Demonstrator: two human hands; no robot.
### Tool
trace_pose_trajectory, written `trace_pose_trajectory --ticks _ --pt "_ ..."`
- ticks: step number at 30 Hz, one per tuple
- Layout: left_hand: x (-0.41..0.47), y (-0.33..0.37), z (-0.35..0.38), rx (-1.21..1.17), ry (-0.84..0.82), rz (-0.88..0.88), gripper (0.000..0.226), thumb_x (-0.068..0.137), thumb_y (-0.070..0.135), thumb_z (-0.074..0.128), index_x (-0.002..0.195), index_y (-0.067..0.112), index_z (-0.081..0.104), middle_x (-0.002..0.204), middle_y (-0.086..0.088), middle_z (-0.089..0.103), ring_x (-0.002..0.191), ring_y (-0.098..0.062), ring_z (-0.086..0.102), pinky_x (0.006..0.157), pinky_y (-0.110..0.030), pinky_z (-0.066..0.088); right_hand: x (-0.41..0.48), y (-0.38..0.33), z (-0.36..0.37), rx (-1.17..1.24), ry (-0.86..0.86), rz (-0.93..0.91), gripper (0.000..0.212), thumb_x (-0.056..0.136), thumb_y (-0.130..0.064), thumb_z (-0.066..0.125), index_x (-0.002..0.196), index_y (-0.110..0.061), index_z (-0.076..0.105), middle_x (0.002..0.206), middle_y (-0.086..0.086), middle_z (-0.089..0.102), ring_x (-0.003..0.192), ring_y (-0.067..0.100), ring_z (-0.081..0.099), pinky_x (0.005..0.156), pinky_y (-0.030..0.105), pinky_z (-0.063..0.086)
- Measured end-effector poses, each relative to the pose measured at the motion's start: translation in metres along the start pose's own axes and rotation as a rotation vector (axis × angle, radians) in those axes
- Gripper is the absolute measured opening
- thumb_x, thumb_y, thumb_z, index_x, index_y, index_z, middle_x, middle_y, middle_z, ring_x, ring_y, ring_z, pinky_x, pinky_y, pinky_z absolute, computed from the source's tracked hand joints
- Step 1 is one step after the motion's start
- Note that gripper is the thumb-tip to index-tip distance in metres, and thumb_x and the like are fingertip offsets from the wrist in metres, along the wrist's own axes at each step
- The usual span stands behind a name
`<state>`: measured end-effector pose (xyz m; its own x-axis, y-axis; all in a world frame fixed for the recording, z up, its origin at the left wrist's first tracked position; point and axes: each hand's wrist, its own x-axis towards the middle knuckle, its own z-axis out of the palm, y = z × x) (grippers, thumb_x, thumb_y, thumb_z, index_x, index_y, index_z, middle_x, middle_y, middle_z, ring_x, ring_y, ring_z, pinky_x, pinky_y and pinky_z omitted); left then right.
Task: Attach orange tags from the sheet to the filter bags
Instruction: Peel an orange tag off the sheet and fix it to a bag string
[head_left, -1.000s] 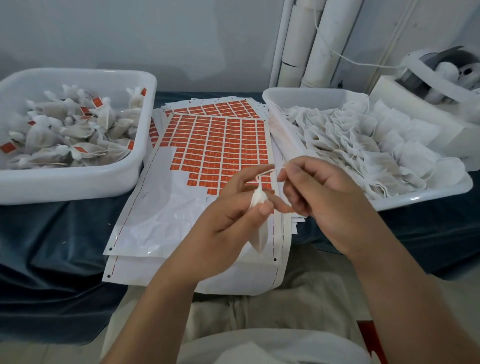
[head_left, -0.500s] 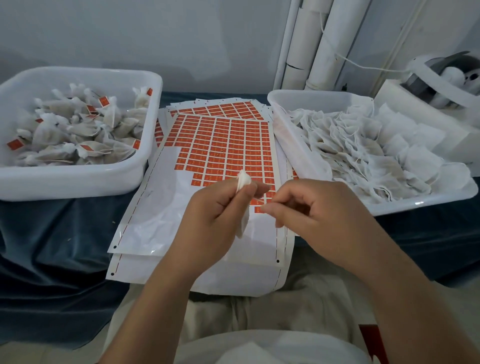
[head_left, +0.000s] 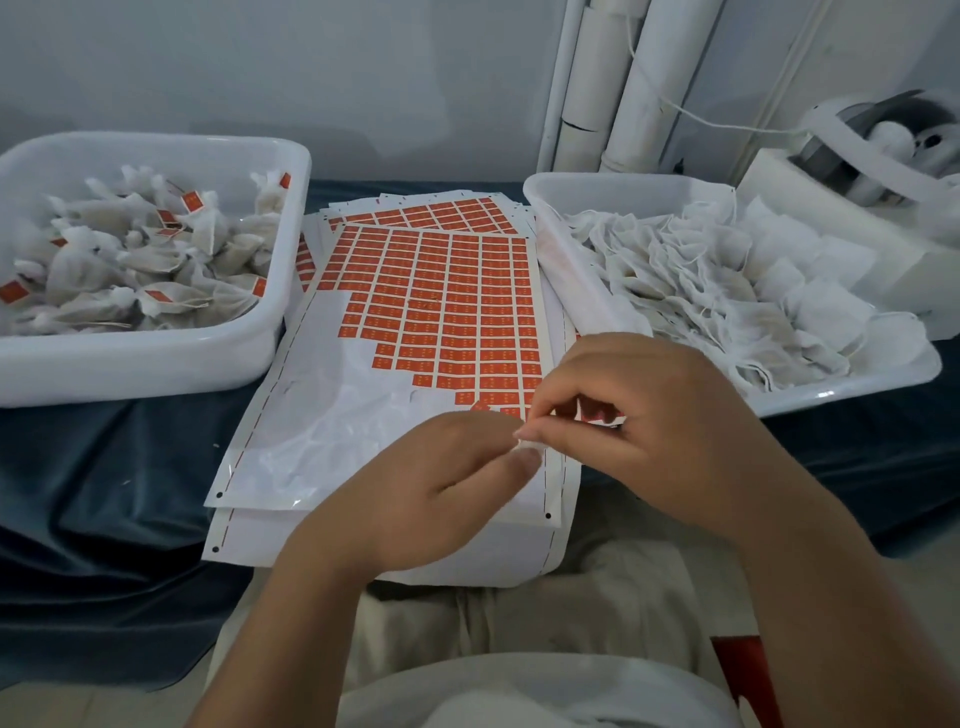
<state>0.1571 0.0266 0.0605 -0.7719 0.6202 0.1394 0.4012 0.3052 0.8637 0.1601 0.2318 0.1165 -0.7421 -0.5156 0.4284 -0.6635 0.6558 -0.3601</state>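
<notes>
Pinching filter bag (head_left: 527, 446): left hand (head_left: 441, 486), right hand (head_left: 641, 415).

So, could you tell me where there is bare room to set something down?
Bare: the blue cloth before the left tub, beside the tag sheet, and the sheet's peeled part left of the left hand. Crowded: that tub and the right tub hold filter bags; the right hand meets the left over the sheet's near right corner.

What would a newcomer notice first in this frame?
The sheet of orange tags fills the centre, its near part stripped to white backing. A left tub of tagged bags and a right tub of untagged bags flank it. In front, the left hand and right hand pinch one filter bag.
</notes>
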Motion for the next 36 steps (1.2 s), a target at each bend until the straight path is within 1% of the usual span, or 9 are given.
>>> trace_pose_trajectory --ticks 4,9,14,19,22,25,28,33,36 --pt "0.002 -0.004 0.002 -0.207 -0.019 -0.002 0.037 0.102 0.049 0.036 0.069 0.042 0.051 0.068 0.014 0.055 0.066 -0.010 0.054 0.072 -0.021 0.046 0.002 0.009 0.008 0.281 -0.062 0.140 0.012 0.096 -0.029 0.072 0.095 -0.041 0.074 0.090 -0.021 0.072 0.090 0.007 0.069 0.075 0.014 0.050" --pt "0.007 -0.011 0.001 -0.461 0.066 -0.040 0.042 0.093 0.053 0.038 0.066 0.032 0.063 0.071 0.003 0.059 0.074 -0.023 0.056 0.082 -0.039 0.050 0.002 0.014 0.015 0.403 -0.013 0.177 0.015 0.099 -0.023 0.070 0.102 -0.036 0.076 0.094 -0.020 0.073 0.094 0.014 0.071 0.077 0.019 0.053" --pt "0.008 -0.008 0.000 -0.675 0.089 0.009 0.042 0.096 0.041 0.040 0.067 0.025 0.065 0.065 0.006 0.052 0.070 -0.024 0.047 0.078 -0.033 0.047 0.000 0.010 0.011 0.225 -0.002 0.029 0.016 0.099 -0.015 0.067 0.106 -0.022 0.079 0.095 -0.011 0.069 0.087 0.014 0.066 0.073 0.020 0.051" --pt "0.008 -0.011 -0.002 -0.613 0.109 -0.094 0.046 0.098 0.033 0.035 0.066 0.014 0.063 0.067 -0.002 0.057 0.069 -0.022 0.051 0.076 -0.030 0.048 -0.002 0.005 0.012 0.009 0.076 -0.075 0.014 0.099 -0.016 0.068 0.098 -0.013 0.081 0.091 -0.007 0.069 0.080 0.006 0.062 0.070 0.021 0.050" --pt "0.007 -0.011 -0.004 -0.597 0.120 -0.149 0.045 0.096 0.036 0.039 0.066 0.016 0.065 0.071 -0.005 0.060 0.068 -0.013 0.057 0.076 -0.028 0.048 -0.002 0.005 0.018 -0.160 0.179 -0.142 0.018 0.099 -0.016 0.065 0.093 -0.009 0.081 0.086 -0.001 0.069 0.076 0.014 0.063 0.069 0.030 0.052" --pt "0.007 -0.012 -0.004 -0.644 0.120 -0.168 0.044 0.095 0.036 0.041 0.066 0.015 0.066 0.069 -0.005 0.058 0.067 -0.015 0.055 0.076 -0.033 0.047 -0.001 0.000 0.025 -0.218 0.264 -0.144 0.012 0.094 -0.009 0.069 0.086 -0.007 0.078 0.082 0.002 0.068 0.073 0.017 0.062 0.066 0.031 0.051" --pt "0.008 -0.011 -0.002 -0.843 0.076 -0.151 0.042 0.094 0.034 0.046 0.061 0.018 0.065 0.060 0.001 0.050 0.062 -0.016 0.047 0.072 -0.032 0.049 0.000 -0.005 0.025 0.040 0.238 0.023 0.009 0.089 -0.015 0.068 0.084 -0.016 0.075 0.081 -0.007 0.065 0.072 0.011 0.060 0.066 0.019 0.047" --pt "0.008 -0.010 0.000 -1.127 -0.128 -0.012 0.038 0.102 0.029 0.047 0.070 0.015 0.062 0.057 0.007 0.050 0.052 -0.008 0.048 0.065 -0.028 0.049 0.004 -0.003 0.020 1.044 -0.180 0.528 0.018 0.089 -0.020 0.062 0.083 -0.022 0.078 0.073 0.001 0.060 0.068 0.009 0.051 0.066 0.027 0.042" --pt "0.010 -0.008 0.004 -1.251 -0.224 0.020 0.036 0.104 0.030 0.051 0.074 0.014 0.063 0.058 0.010 0.056 0.052 -0.004 0.052 0.064 -0.025 0.051 0.002 0.003 0.018 1.154 -0.263 0.530 0.014 0.086 -0.029 0.066 0.081 -0.022 0.077 0.072 -0.003 0.056 0.069 0.009 0.050 0.063 0.025 0.040"
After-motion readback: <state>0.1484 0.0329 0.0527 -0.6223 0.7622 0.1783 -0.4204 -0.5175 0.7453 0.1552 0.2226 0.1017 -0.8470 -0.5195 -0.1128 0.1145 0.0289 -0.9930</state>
